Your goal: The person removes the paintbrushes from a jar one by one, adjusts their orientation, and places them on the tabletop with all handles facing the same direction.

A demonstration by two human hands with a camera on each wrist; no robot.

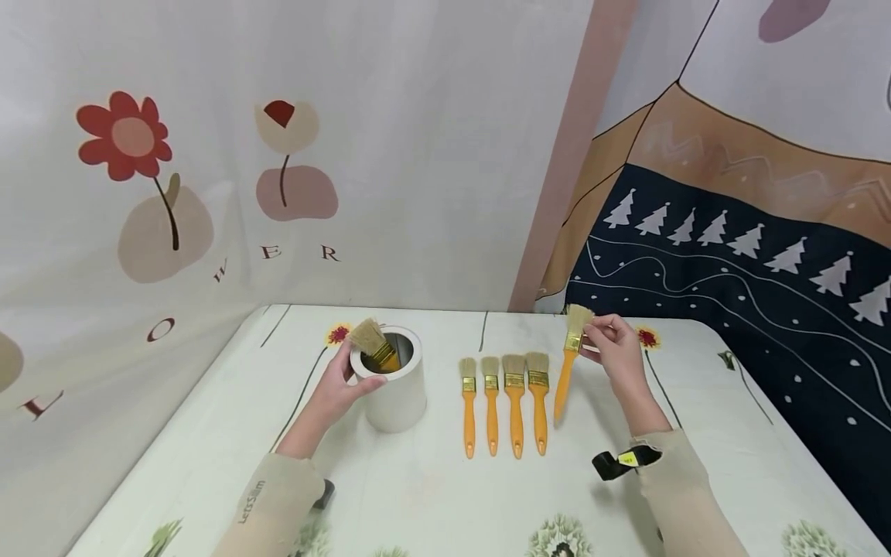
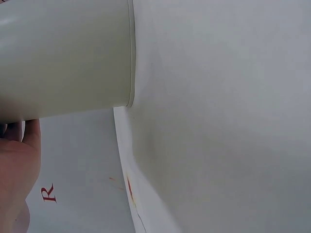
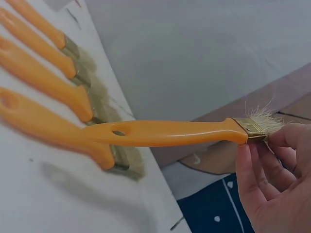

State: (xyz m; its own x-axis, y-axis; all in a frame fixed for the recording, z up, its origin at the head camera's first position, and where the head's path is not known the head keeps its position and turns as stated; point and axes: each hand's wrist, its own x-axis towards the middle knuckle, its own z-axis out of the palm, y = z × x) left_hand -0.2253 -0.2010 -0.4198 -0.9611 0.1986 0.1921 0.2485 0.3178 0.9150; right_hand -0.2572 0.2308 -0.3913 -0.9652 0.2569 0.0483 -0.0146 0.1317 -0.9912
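My left hand grips a white cylindrical container near its rim, thumb across the front. A paintbrush stands in that container, bristles up and leaning left; its handle is mostly hidden inside. In the left wrist view, fingertips touch the container's side. My right hand pinches another paintbrush by its bristle end, the orange handle hanging down above the table. Left of it, several paintbrushes with orange handles lie side by side in a row, bristles pointing away from me.
A white tablecloth printed with flowers covers the table. Behind it hangs a pale curtain with flower prints, and at the right a dark cloth with white trees. Black straps show at the wrists.
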